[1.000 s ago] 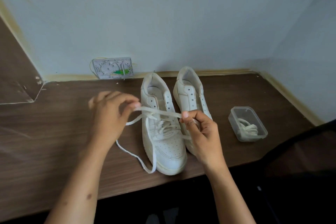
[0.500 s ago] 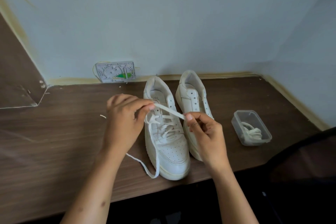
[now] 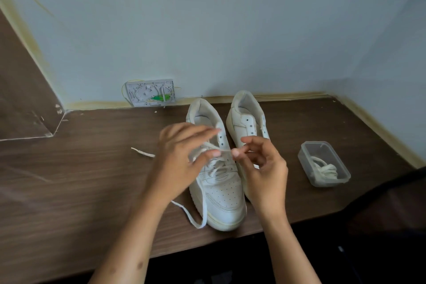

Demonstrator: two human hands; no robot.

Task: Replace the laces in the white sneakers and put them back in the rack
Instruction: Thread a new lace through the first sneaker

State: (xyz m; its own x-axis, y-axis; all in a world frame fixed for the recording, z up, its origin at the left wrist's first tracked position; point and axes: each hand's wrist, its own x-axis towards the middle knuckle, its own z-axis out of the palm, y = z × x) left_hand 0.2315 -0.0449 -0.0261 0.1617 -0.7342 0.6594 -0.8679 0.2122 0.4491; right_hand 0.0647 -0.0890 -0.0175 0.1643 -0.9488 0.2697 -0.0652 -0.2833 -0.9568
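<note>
Near counter (image 3: 69, 191) edge: left hand (image 3: 182, 159) and right hand (image 3: 265, 173) each pinch the lace (image 3: 222, 150) over the left sneaker (image 3: 219, 182). Lace is soft, limp, light; grip near its tip. Farther right: unlaced sneaker (image 3: 246, 122), container (image 3: 323, 163).

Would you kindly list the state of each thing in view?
Left sneaker: partly laced, upright.
Right sneaker: unlaced, upright.
Lace: threaded, end trailing on table.
Container: lidless, spare lace inside.
Left hand: pinches the lace.
Right hand: pinches the lace.
</note>
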